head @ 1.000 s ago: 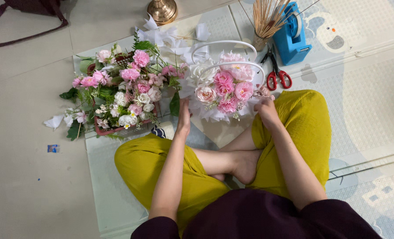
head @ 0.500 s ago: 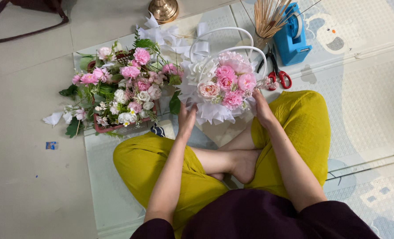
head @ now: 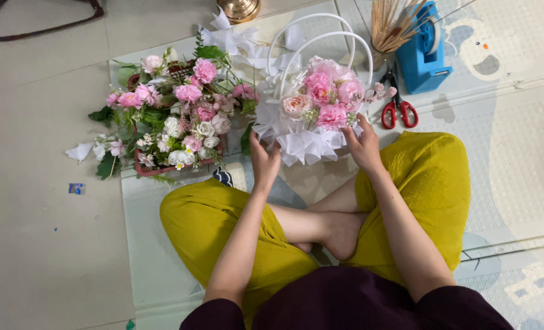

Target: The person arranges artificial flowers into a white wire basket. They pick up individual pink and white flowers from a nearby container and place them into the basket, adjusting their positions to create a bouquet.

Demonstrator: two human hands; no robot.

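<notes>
Gripping the white flower basket (head: 311,119) at both sides, hands (head: 264,160) (head: 362,144) apart, handles pointing away, upright.

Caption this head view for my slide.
Left hand and right hand hold a white-handled basket of pink flowers.

A red crate (head: 162,168) heaped with pink and white flowers (head: 180,113) is sitting on the mat (head: 516,153). Red-handled scissors (head: 397,110) are lying just beside a blue tape dispenser (head: 423,52), with a bundle of wooden sticks (head: 391,24) standing near it. A dark strap (head: 33,27) is lying on the floor.
</notes>
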